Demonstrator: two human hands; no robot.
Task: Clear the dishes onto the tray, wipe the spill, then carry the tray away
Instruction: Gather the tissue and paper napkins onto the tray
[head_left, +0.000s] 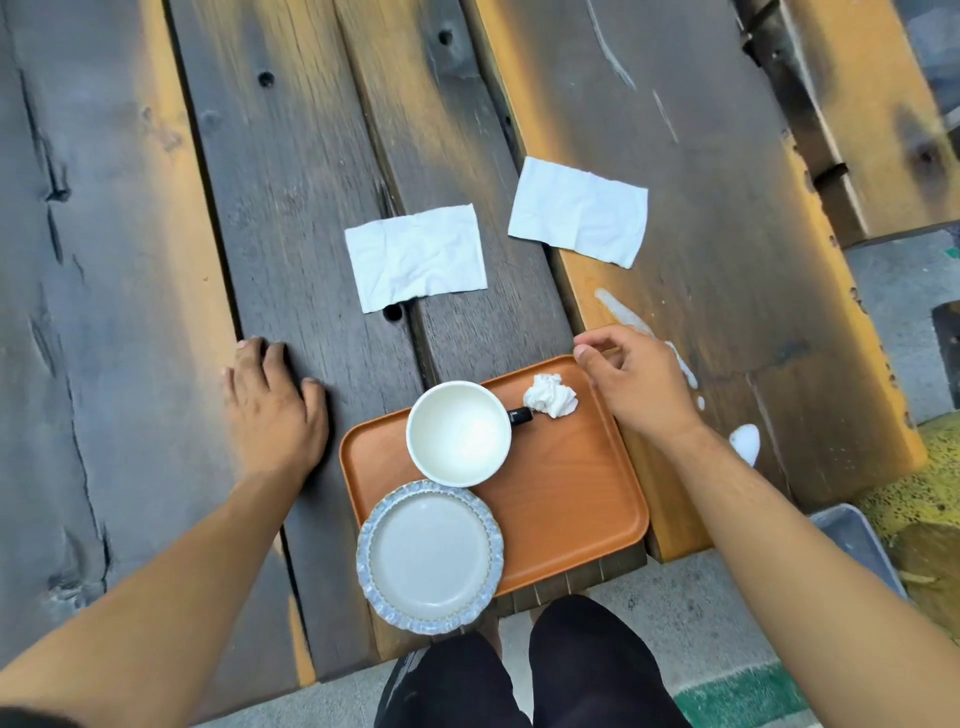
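An orange tray (571, 499) lies at the near edge of the wooden table (291, 218). On it stand a white cup (458, 434) with a black handle, a grey plate with a blue scalloped rim (430, 558) overhanging the tray's near left corner, and a crumpled white napkin (551, 396). My right hand (631, 382) hovers over the tray's far right corner, fingers loosely curled, holding nothing. My left hand (272, 402) rests flat on the table left of the tray. A whitish spill (626, 314) streaks the plank beside my right hand.
Two flat white napkins (415, 257) (579, 212) lie on the table beyond the tray. A wooden bench (852, 119) runs at the upper right. My legs in dark trousers (519, 675) show below the table edge, above a concrete floor.
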